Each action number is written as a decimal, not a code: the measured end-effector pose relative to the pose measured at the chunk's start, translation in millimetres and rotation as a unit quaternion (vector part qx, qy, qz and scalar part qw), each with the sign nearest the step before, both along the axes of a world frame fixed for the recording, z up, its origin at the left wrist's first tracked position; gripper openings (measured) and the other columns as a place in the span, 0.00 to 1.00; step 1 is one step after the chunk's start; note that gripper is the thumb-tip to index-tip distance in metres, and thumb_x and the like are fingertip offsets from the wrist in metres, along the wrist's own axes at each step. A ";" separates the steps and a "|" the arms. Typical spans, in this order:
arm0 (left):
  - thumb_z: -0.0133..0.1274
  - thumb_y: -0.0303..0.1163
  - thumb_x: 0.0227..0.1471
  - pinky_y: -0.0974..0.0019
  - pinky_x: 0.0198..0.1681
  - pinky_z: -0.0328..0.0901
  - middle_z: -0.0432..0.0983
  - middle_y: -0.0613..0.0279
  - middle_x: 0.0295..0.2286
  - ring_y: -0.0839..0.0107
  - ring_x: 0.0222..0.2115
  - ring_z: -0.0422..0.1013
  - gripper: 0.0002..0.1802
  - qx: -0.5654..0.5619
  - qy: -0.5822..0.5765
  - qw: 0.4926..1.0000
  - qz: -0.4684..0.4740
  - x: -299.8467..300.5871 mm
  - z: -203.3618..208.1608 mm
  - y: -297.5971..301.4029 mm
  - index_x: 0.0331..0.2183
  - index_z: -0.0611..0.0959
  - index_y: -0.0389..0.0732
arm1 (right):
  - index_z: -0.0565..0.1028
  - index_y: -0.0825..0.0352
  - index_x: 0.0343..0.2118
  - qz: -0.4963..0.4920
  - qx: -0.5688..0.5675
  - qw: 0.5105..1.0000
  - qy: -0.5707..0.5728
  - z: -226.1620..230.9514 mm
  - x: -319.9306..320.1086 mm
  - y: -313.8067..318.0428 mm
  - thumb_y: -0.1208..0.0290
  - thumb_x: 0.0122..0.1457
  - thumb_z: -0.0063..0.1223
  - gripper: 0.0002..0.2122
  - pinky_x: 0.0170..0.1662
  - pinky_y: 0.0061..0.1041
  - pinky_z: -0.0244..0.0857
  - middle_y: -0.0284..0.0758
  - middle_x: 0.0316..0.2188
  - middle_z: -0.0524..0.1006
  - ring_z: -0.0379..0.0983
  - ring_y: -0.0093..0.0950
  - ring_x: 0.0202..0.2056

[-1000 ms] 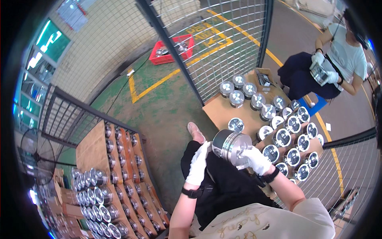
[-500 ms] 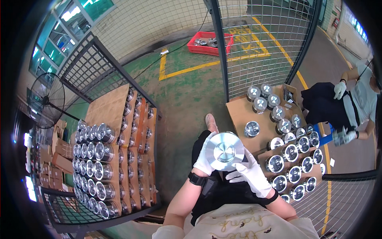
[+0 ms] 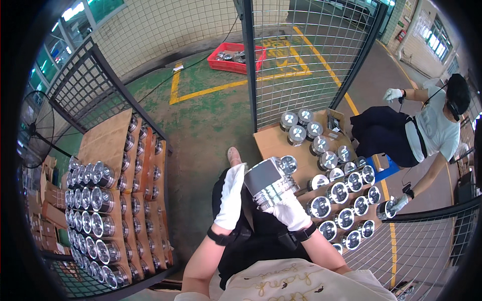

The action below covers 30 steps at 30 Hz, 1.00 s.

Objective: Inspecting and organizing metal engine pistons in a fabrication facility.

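A silver engine piston [image 3: 266,181] lies tilted on its side in front of me, its dark grey skirt facing up and its ring grooves towards me. My right hand [image 3: 292,212], in a white glove, grips it at the grooved end. Along its left edge my gloved left hand [image 3: 231,195] is held flat with fingers stretched out; whether it touches the metal I cannot tell. Just beyond the held piston, another piston [image 3: 288,164] stands on the cardboard sheet [image 3: 268,145] to my right.
Stacked pistons [image 3: 103,199] between brown boards fill a rack on the left. More pistons [image 3: 339,192] stand in rows at the right. A co-worker [image 3: 427,125] there has a hand at a piston [image 3: 386,209]. A mesh panel [image 3: 301,60] and red crate [image 3: 213,63] are farther off.
The piston has been turned from its round crown facing up to its side. My left hand has straightened out along it. The co-worker's lower hand has moved to a piston at the right stack.
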<state>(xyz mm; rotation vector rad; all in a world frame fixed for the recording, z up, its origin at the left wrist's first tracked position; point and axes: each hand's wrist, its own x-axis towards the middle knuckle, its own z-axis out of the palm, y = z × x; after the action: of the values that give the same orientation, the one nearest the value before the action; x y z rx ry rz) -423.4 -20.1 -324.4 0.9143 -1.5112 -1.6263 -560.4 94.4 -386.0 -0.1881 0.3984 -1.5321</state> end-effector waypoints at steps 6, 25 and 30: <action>0.47 0.30 0.59 0.69 0.55 0.57 0.66 0.62 0.50 0.74 0.52 0.63 0.20 0.329 0.255 0.905 -0.090 13.6 -4.0 22.0 0.53 0.69 0.36 | 0.57 0.67 0.61 -0.180 0.037 0.928 0.324 38.0 -12.8 0.3 0.80 0.54 0.56 0.31 0.54 0.28 0.65 0.36 0.53 0.69 0.68 0.28 0.52; 0.51 0.32 0.54 0.59 0.53 0.66 0.70 0.57 0.49 0.65 0.49 0.69 0.27 0.310 0.301 0.901 -0.047 4.2 -35.6 22.2 0.55 0.67 0.38 | 0.58 0.62 0.62 -0.046 -0.002 0.998 0.033 17.5 11.3 10.2 0.50 0.64 0.41 0.28 0.64 0.41 0.47 0.36 0.60 0.62 0.56 0.30 0.62; 0.68 0.29 0.36 0.58 0.59 0.57 0.66 0.46 0.52 0.55 0.53 0.66 0.55 -0.221 0.063 0.966 -0.119 -3.1 7.7 41.5 0.61 0.53 0.36 | 0.60 0.64 0.61 0.021 0.079 0.988 -0.129 31.7 -17.6 -9.2 0.53 0.66 0.38 0.26 0.56 0.35 0.62 0.39 0.52 0.71 0.69 0.33 0.50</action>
<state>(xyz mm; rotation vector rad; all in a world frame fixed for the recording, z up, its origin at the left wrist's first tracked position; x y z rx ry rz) -426.5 21.4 -316.7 0.3907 -1.8445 -1.3875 -577.9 85.3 -354.3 0.1251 0.3046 -1.4531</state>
